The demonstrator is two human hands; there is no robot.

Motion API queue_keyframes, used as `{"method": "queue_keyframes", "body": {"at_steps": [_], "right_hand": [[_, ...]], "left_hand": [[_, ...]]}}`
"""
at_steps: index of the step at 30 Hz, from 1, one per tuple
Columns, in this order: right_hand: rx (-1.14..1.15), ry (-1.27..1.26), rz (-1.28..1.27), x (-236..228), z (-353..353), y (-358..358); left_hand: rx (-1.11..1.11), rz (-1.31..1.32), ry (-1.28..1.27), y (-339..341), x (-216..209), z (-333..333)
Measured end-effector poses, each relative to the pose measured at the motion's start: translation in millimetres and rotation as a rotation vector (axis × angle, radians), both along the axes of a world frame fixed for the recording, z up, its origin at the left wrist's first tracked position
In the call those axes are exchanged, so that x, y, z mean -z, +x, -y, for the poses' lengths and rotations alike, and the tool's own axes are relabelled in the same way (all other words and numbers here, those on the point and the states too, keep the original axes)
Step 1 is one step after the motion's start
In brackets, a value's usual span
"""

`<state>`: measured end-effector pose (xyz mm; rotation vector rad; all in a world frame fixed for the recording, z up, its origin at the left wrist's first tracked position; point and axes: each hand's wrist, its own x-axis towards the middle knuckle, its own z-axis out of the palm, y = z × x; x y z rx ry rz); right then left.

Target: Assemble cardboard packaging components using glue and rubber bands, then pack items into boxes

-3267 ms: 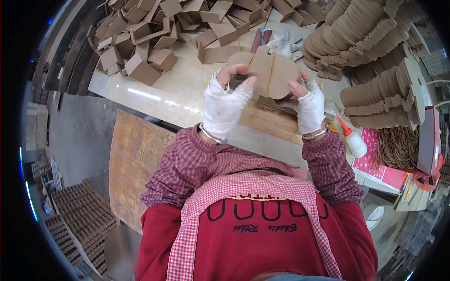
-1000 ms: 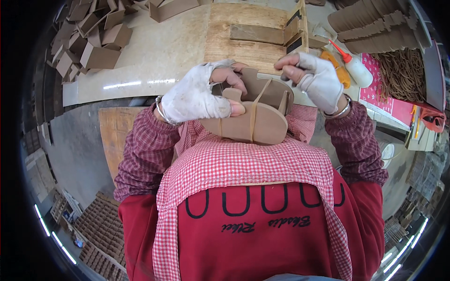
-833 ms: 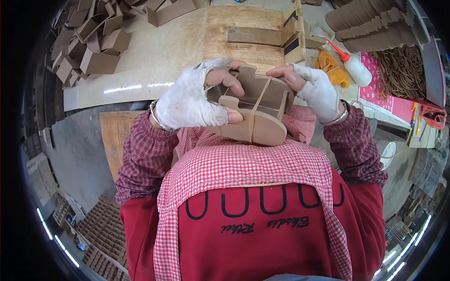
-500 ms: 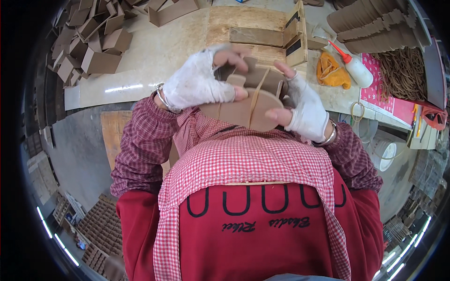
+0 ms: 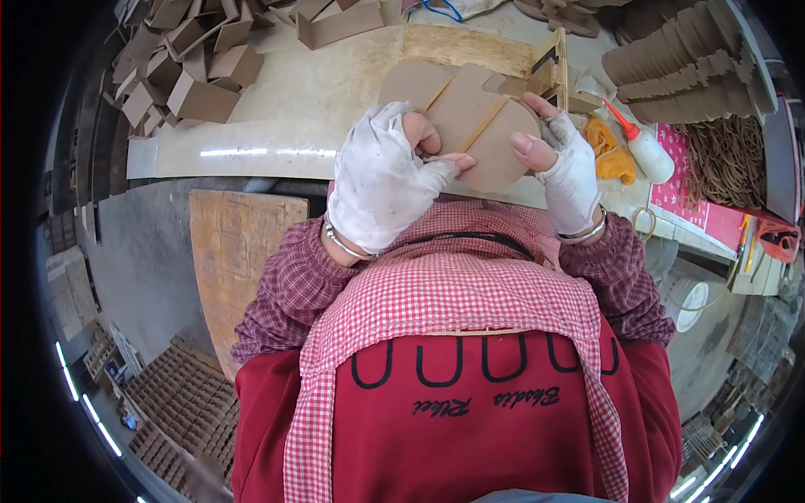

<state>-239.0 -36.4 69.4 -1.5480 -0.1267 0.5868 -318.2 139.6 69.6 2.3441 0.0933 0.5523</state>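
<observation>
Between my hands is a brown board piece with rounded, lobed edges (image 5: 459, 109), its broad face turned up to me. Two tan rubber bands (image 5: 486, 125) run slantwise across that face. My left hand (image 5: 381, 176), in a white fingerless glove, is closed on the near left edge, with thumb and bent fingers at the board. At the right edge, my right hand (image 5: 570, 172), gloved the same way, grips with the thumb on top and a finger along the rim. The underside of the piece is hidden.
Brown folded board boxes (image 5: 201, 96) pile up at the far left of the worktable (image 5: 293, 126). A wooden jig (image 5: 549, 71) stands beyond my right hand. Rightward are an orange cloth (image 5: 612, 155), a white glue bottle with red nozzle (image 5: 650, 155), rubber bands (image 5: 725, 163) and stacked brown cutouts (image 5: 683, 63).
The banded board piece has turned and moved away from my body, so its broad face now shows. My left hand has shifted right and lower; both hands still hold the piece.
</observation>
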Motion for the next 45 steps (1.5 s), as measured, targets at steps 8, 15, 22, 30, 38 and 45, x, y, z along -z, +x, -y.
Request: {"method": "queue_keyframes", "body": {"at_steps": [8, 15, 22, 30, 38, 45], "right_hand": [[0.087, 0.000, 0.069, 13, -3, 2], [0.133, 0.026, 0.104, 11, -6, 9], [0.146, 0.113, 0.047, 12, -11, 10], [0.111, 0.111, 0.066, 13, -15, 8], [0.070, 0.058, 0.030, -2, -4, 16], [-0.044, -0.031, 0.082, -12, 4, 21]], "left_hand": [[0.021, -0.023, -0.047, -4, 10, 19], [-0.040, 0.027, -0.319, -8, 16, 20], [0.028, -0.101, -1.411, -15, 11, 21], [-0.092, 0.071, -0.575, -12, 17, 32], [-0.309, 0.175, -0.330, -9, 13, 13], [-0.211, 0.061, 0.077, 3, -10, -10]]}}
